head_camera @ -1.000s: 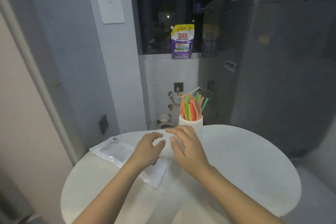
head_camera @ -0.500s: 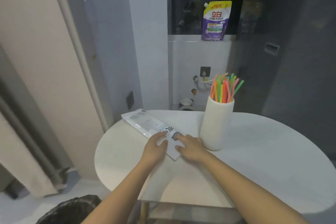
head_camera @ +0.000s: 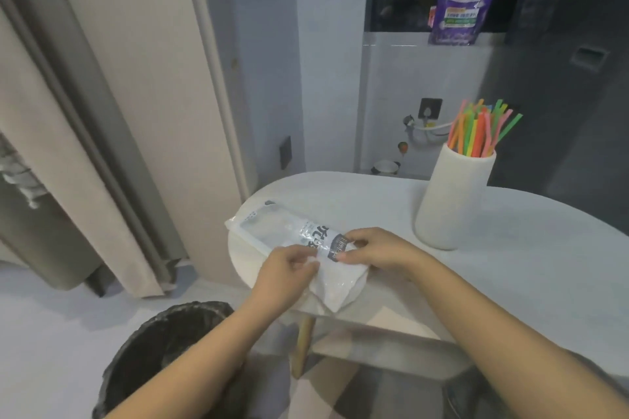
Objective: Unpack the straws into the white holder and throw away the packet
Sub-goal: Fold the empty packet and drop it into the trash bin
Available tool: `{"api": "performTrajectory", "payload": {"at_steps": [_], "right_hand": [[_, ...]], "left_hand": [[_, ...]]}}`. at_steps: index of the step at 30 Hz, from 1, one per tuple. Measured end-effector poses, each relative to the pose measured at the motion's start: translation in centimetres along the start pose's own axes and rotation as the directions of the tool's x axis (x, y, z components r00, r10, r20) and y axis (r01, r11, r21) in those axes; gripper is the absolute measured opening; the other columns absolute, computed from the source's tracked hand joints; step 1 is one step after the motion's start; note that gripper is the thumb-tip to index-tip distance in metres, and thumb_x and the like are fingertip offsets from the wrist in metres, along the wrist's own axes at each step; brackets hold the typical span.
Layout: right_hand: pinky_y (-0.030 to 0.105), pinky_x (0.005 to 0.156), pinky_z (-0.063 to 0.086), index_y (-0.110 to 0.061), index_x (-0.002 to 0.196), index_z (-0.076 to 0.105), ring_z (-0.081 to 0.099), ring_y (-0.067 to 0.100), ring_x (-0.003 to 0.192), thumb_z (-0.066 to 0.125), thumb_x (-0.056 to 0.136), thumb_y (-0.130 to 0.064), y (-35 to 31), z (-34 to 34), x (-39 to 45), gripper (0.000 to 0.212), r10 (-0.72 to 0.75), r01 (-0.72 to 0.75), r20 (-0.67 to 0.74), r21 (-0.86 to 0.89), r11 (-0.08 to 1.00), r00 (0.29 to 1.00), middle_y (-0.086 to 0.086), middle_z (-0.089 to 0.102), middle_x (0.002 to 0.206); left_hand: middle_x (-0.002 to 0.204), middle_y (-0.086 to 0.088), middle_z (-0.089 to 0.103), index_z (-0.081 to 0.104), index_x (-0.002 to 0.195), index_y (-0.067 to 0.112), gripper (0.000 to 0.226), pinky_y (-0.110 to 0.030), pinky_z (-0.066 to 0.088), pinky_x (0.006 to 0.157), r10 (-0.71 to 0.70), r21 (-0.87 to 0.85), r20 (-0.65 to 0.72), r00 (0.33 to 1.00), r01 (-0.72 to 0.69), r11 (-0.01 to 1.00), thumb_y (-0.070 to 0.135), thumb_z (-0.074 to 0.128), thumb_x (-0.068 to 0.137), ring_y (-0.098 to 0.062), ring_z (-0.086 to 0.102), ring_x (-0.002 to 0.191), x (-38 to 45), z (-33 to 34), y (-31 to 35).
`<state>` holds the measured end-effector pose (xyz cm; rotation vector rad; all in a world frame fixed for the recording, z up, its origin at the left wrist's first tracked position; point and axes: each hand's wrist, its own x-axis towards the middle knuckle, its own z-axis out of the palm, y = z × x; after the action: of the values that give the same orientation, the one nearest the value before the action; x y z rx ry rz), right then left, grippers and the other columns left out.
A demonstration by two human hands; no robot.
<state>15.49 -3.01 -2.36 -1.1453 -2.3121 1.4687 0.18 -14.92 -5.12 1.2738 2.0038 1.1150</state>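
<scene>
The clear plastic packet [head_camera: 272,226] with black print lies flat at the left end of the white table [head_camera: 510,275], its near end hanging over the edge. My left hand [head_camera: 289,269] pinches the packet's near part. My right hand [head_camera: 371,248] pinches it beside the dark label. The white holder [head_camera: 454,204] stands upright to the right, with several coloured straws [head_camera: 480,133] sticking out of its top.
A bin with a black liner [head_camera: 163,354] stands on the floor below the table's left end. A curtain [head_camera: 102,146] hangs at the left. A purple and yellow pouch [head_camera: 463,0] stands on the window ledge. A wooden table leg [head_camera: 303,347] is beside the bin.
The view has swung left and down, bringing the bin into sight. Both hands have gone from lying on the packet to pinching it, and its near end now hangs over the table's edge.
</scene>
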Motion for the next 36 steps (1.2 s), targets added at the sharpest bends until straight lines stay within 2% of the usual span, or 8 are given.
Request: {"api": "performTrajectory", "payload": {"at_steps": [2, 6, 13, 20, 23, 29, 33, 36], "right_hand": [[0.014, 0.055, 0.04, -0.022, 0.095, 0.067, 0.054, 0.01, 0.07, 0.069, 0.082, -0.019, -1.8, 1.0, -0.6, 0.014, -0.047, 0.048, 0.055, -0.018, 0.999, 0.997, -0.004, 0.061, 0.079], [0.017, 0.059, 0.042, -0.018, 0.104, 0.066, 0.053, 0.013, 0.076, 0.069, 0.082, -0.019, -5.5, 3.5, -0.5, 0.022, -0.133, 0.157, 0.144, -0.177, 0.972, 0.981, 0.0, 0.058, 0.09], [0.039, 0.095, 0.047, -0.021, 0.121, 0.058, 0.055, 0.026, 0.116, 0.066, 0.083, -0.029, -9.9, 9.6, 2.7, 0.04, -0.035, 0.229, 0.346, -0.539, 0.81, 0.938, 0.006, 0.059, 0.125], [0.03, 0.07, 0.046, -0.009, 0.113, 0.062, 0.055, 0.025, 0.086, 0.068, 0.082, -0.026, -10.7, 15.5, 6.4, 0.035, 0.124, 0.268, 0.494, -0.646, 0.715, 0.861, 0.005, 0.057, 0.096], [0.024, 0.054, 0.039, -0.01, 0.108, 0.064, 0.053, 0.024, 0.079, 0.066, 0.083, -0.025, -11.4, 17.9, 7.4, 0.029, 0.091, 0.402, 0.52, -0.75, 0.525, 0.849, 0.004, 0.057, 0.091], [0.026, 0.067, 0.039, -0.014, 0.117, 0.06, 0.051, 0.021, 0.086, 0.06, 0.087, -0.032, -11.8, 19.6, 8.1, 0.035, 0.181, 0.531, 0.611, -0.773, 0.348, 0.771, 0.001, 0.058, 0.102], [0.026, 0.065, 0.039, -0.019, 0.12, 0.059, 0.05, 0.018, 0.087, 0.065, 0.085, -0.033, -12.1, 19.4, 8.6, 0.039, 0.227, 0.518, 0.613, -0.774, 0.363, 0.757, -0.001, 0.057, 0.104], [0.027, 0.074, 0.039, -0.016, 0.125, 0.056, 0.053, 0.021, 0.095, 0.068, 0.084, -0.025, -11.6, 20.4, 9.2, 0.044, 0.152, 0.465, 0.578, -0.763, 0.449, 0.802, 0.003, 0.06, 0.12]], "left_hand": [[0.093, 0.007, 0.052, 0.07, 0.102, 0.026, 0.02, -0.001, 0.036, 0.068, 0.065, 0.121, -0.055, 0.996, -0.058, 0.991, 0.021, 0.067, 0.083, -0.001, 0.052, 0.075, -1.1, -1.9, -0.4], [0.108, 0.002, 0.046, 0.065, 0.107, 0.031, 0.024, -0.021, 0.04, 0.087, 0.025, 0.231, -0.092, 0.995, -0.003, 0.973, 0.032, 0.066, 0.084, -0.013, 0.054, 0.086, -2.8, -5.2, -1.1], [0.098, 0.003, 0.06, 0.057, 0.088, 0.025, 0.015, -0.025, 0.035, 0.069, -0.181, 0.432, -0.117, 0.976, 0.215, 0.876, 0.039, 0.059, 0.083, -0.008, 0.05, 0.075, -3.5, -9.0, -4.8], [0.081, -0.007, 0.067, 0.051, 0.078, 0.014, 0.015, -0.028, 0.058, 0.058, -0.479, 0.346, 0.049, 0.876, 0.436, 0.831, 0.026, 0.057, 0.082, -0.023, 0.071, 0.08, -2.4, -10.7, -9.2], [0.084, -0.009, 0.065, 0.051, 0.079, 0.012, 0.014, -0.029, 0.059, 0.061, -0.542, 0.382, 0.077, 0.837, 0.477, 0.791, 0.025, 0.057, 0.082, -0.026, 0.072, 0.083, -2.1, -11.1, -11.4], [0.067, -0.004, 0.062, 0.051, 0.074, 0.009, 0.039, -0.028, 0.054, 0.058, -0.551, 0.611, 0.088, 0.83, 0.392, 0.688, 0.043, 0.068, 0.08, -0.021, 0.063, 0.056, -1.5, -13.4, -13.4], [0.083, -0.001, 0.058, 0.056, 0.104, 0.018, 0.035, -0.02, 0.047, 0.049, -0.502, 0.54, 0.199, 0.842, 0.333, 0.773, 0.03, 0.075, 0.078, -0.015, 0.057, 0.064, -1.3, -14.4, -14.3], [0.064, 0.001, 0.058, 0.065, 0.077, 0.012, 0.017, -0.024, 0.043, 0.061, -0.51, 0.661, 0.212, 0.834, 0.262, 0.703, 0.028, 0.072, 0.08, -0.015, 0.052, 0.06, -0.9, -14.0, -15.2]]}}
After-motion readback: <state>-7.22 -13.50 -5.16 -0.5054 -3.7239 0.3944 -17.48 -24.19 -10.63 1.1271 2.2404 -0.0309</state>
